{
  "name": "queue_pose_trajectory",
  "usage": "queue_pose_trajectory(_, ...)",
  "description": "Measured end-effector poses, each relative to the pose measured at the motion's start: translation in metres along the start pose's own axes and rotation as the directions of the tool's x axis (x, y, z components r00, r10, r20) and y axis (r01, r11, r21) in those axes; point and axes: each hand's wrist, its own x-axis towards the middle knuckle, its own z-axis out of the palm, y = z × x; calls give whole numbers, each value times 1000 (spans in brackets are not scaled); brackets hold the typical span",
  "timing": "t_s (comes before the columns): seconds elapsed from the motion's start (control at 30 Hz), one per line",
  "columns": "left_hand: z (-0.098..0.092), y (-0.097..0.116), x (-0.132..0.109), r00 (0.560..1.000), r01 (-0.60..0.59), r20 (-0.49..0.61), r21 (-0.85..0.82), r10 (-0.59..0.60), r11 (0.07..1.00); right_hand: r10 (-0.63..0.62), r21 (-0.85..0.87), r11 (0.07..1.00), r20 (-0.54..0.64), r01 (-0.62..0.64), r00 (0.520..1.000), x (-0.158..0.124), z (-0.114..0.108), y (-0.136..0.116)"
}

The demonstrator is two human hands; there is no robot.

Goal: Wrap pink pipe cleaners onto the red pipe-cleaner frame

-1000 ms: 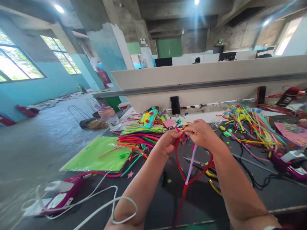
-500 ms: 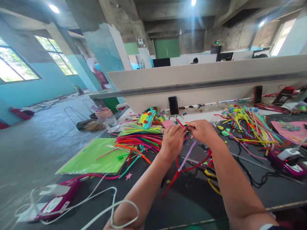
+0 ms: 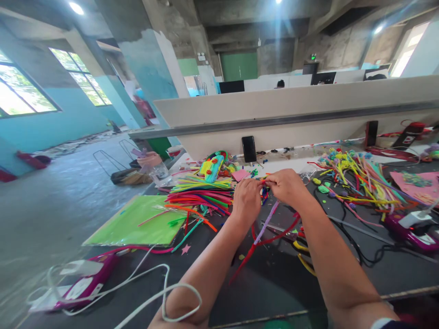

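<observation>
My left hand (image 3: 246,200) and my right hand (image 3: 284,185) meet above the dark table (image 3: 260,292), both pinched shut on the top of a red pipe cleaner loop (image 3: 274,236). A lilac pipe cleaner (image 3: 266,220) hangs down inside the loop to where its red tail (image 3: 242,265) is twisted together. A pile of coloured pipe cleaners (image 3: 202,196) lies just left of my left hand. Scissors (image 3: 279,230) rest on the table under the loop.
A green sheet (image 3: 137,221) lies at the left. A pink glue gun (image 3: 85,281) with a white cable (image 3: 161,292) sits at the near left, another glue gun (image 3: 411,228) at the right. More pipe cleaners (image 3: 356,180), a phone (image 3: 249,148) and a grey partition (image 3: 308,109) stand behind.
The red loop swung from hanging straight down to trailing left, and both hands dropped slightly toward the table. My left hand turned so its back faces me.
</observation>
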Motion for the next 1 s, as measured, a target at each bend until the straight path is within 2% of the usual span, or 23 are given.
queue_pose_trajectory(0.1, -6, -1, 7, 979, 188, 109, -143, -173, 972, -28, 1, 1000, 8, 28, 1000, 2, 2, 1)
queue_pose_trajectory(0.17, -11, -2, 11, 918, 358, 292, -319, -268, 878, -54, 17, 998, 14, 53, 998, 2, 2, 3)
queue_pose_trajectory(0.2, -13, -3, 12, 872, 447, 401, -422, -280, 789, -72, 32, 997, 17, 72, 997, 1, 1, 3)
queue_pose_trajectory(0.27, -15, -3, 13, 788, 594, 575, -612, -222, 523, -115, 71, 991, 19, 113, 993, 0, -1, 5)
queue_pose_trajectory(0.33, -15, -3, 11, 738, 673, 660, -704, -139, 228, -143, 114, 983, 14, 140, 990, -2, -5, 5)
queue_pose_trajectory(0.37, -14, -2, 10, 724, 690, 682, -715, -107, 115, -148, 133, 980, 8, 146, 989, -3, -6, 6)
queue_pose_trajectory(0.43, -13, -2, 8, 698, 715, 714, -699, -55, -2, -149, 159, 976, 4, 146, 989, -4, -9, 7)
queue_pose_trajectory(0.5, -14, -2, 8, 683, 731, 730, -682, -24, 13, -144, 169, 976, 19, 139, 989, -5, -10, 8)
queue_pose_trajectory(0.57, -15, -5, 10, 688, 724, 724, -681, -47, 110, -119, 167, 980, 44, 110, 992, -5, -9, 9)
queue_pose_trajectory(0.7, -13, -13, 14, 754, 652, 623, -668, -211, 358, -44, 138, 990, 94, 31, 995, -4, -3, 9)
queue_pose_trajectory(0.77, -9, -16, 14, 785, 613, 564, -654, -256, 443, -25, 122, 992, 129, 9, 991, -3, 1, 9)
queue_pose_trajectory(0.87, -4, -20, 12, 795, 602, 539, -642, -280, 475, -14, 135, 991, 178, -10, 984, -2, 5, 12)
queue_pose_trajectory(1.0, -7, -25, 11, 742, 661, 620, -612, -255, 433, -6, 239, 970, 218, -47, 976, 0, 6, 21)
